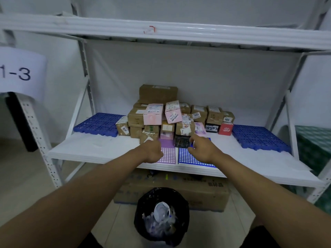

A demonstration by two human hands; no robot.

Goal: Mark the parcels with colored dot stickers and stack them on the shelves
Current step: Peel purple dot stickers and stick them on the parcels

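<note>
Both forearms reach forward from the bottom corners toward the shelf (100,151). Between them, on the floor, stands a black bin (162,214) holding crumpled paper and plastic scraps.

The left hand (152,151) is curled into a loose fist, knuckles up, and rests over the near left part of the purple sheet (168,154) of dot stickers. Whether it pinches a sticker I cannot tell. The right hand (202,149) is half open, its fingers bent and spread, thumb apart from the forefinger. It hovers over the far edge of the blue sheet (189,156), and its fingertips are just beside a small black parcel (181,141); if they touch it is not clear. It grips nothing that I can see.

The two sheets lie side by side, touching, at the front of the shelf. Just behind them the parcels (172,115) are stacked in a heap: brown cartons, two pink boxes on top, a red box (226,128) at the right end. Blue grids (99,124) lie on the shelf left and right of the heap. A large carton (206,192) sits on the floor under the shelf, behind the bin.
</note>
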